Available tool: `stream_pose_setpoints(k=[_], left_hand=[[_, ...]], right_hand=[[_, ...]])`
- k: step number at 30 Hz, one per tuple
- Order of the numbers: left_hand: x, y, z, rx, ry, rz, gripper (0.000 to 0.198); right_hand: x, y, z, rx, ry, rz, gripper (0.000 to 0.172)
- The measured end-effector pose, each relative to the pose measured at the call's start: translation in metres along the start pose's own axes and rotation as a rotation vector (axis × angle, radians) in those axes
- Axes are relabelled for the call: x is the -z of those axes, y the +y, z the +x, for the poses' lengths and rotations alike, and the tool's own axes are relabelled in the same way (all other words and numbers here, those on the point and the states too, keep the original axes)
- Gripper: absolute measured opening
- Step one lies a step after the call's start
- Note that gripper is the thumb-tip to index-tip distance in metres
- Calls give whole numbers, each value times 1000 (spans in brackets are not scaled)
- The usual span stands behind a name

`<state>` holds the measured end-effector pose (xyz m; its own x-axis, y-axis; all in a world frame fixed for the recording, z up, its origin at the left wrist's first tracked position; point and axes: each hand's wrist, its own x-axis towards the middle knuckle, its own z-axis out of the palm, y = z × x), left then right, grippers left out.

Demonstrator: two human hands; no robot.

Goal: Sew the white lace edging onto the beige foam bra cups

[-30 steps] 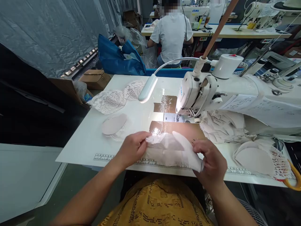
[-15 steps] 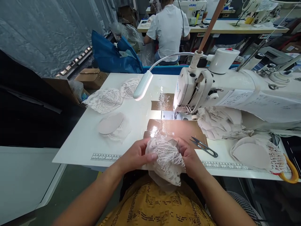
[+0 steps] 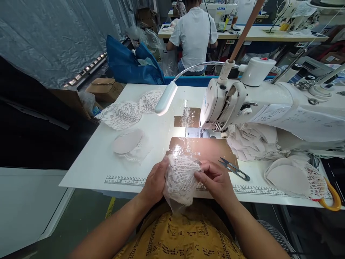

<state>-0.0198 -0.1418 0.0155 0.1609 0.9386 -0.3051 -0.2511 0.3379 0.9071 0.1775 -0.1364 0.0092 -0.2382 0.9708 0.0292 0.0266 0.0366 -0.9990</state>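
A white lace cup piece (image 3: 182, 180) with sheer fabric at its edges is between my hands, over the table's front edge. My left hand (image 3: 155, 181) grips its left side, thumb up along the edge. With thumb and fingers pinched, my right hand (image 3: 217, 180) holds the right edge of the lace. Thread snips (image 3: 234, 169) lie just right of my right hand, partly on brown tape (image 3: 199, 145). Beyond the tape stands a white sewing machine (image 3: 223, 100), its needle area lit.
Lace pieces (image 3: 120, 115) and an oval pad on lace (image 3: 128, 142) lie at left. Right of the machine head are a pile of white pieces (image 3: 252, 140), more oval pads (image 3: 287, 176) and orange-handled scissors (image 3: 334, 198). A lamp (image 3: 166, 99) overhangs the table. A co-worker (image 3: 195, 39) sits beyond.
The lace piece has turned and shifted slightly left. My left hand has moved up along its side, and my right hand now pinches its upper right edge.
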Motion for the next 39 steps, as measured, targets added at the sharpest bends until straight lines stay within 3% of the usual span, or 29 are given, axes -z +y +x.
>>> stream_pose_setpoints(k=[3,5,7,9,12,13,15,17,19,20,22,25,32,39], left_hand=[[-6,-7,-2,54,-103,-192,81],[-11,-13,-5,101,-230,-307,82],[-16,-19,-10,162,-301,-331,66],[-17,-21,-15,210,-275,-268,44],[-4,-13,-20,233,-246,-97,8],[3,-8,-22,216,-254,-5,12],[19,4,-23,87,-220,214,17],[30,18,-22,-162,-108,422,5],[33,31,-17,-363,-77,584,39],[31,36,-13,-396,-130,648,55],[24,41,-5,-347,-303,724,59],[13,40,5,-221,-474,716,27],[7,34,12,-186,-513,645,23],[2,40,21,-148,-472,562,27]], right_hand=[[-6,-4,0,15,174,52,24],[-8,-5,1,57,259,25,23],[-10,-6,3,94,285,-31,22],[-9,-4,4,101,290,-61,21],[-3,-2,4,41,351,13,22],[0,-2,5,13,364,49,23],[5,-5,5,-32,318,85,24],[6,-9,6,-41,184,37,23],[2,-15,6,-9,34,-57,20],[-1,-18,7,24,-27,-107,18],[-6,-22,7,99,-102,-197,15],[-10,-25,7,214,-90,-304,12],[-7,-26,8,291,64,-404,14],[-6,-24,12,225,58,-387,15]])
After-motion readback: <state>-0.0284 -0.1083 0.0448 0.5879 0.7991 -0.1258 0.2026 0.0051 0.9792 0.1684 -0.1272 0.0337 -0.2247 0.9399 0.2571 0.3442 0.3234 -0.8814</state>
